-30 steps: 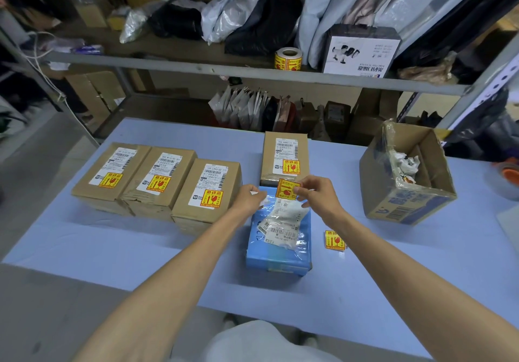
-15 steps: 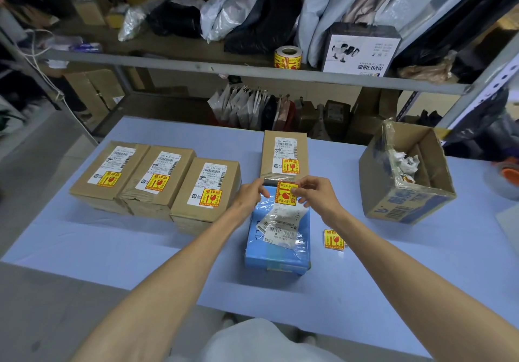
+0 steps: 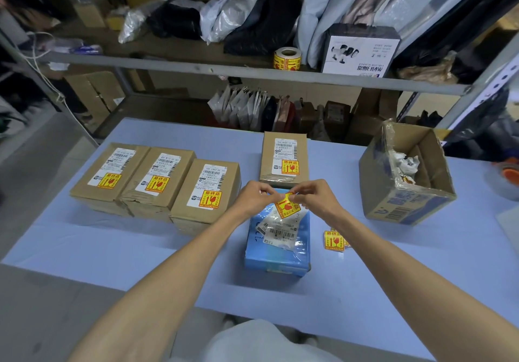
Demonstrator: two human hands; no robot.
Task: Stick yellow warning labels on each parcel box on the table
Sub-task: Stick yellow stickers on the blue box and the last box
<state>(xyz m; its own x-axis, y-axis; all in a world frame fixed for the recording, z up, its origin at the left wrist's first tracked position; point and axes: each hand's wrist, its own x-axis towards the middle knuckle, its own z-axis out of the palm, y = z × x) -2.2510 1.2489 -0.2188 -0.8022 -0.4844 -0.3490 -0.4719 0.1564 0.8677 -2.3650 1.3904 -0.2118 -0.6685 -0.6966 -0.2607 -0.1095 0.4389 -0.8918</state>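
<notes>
The right hand (image 3: 317, 199) pinches the yellow warning label (image 3: 287, 207) by its upper right edge between thumb and forefinger. The left hand (image 3: 252, 197), fingers curled, pinches at the label's top corner, so both hands hold it. A second ago the hands were further apart and the label hung square; now they have drawn together and it is tilted onto one corner. It hangs just above the far end of the blue parcel (image 3: 276, 252), over its crumpled white shipping slip, not yet stuck down. Loose spare labels (image 3: 334, 240) lie on the table (image 3: 84, 238) just right of the parcel. The four brown boxes (image 3: 207, 190) beyond already wear their labels, and an open carton (image 3: 404, 210) stands at the right.
</notes>
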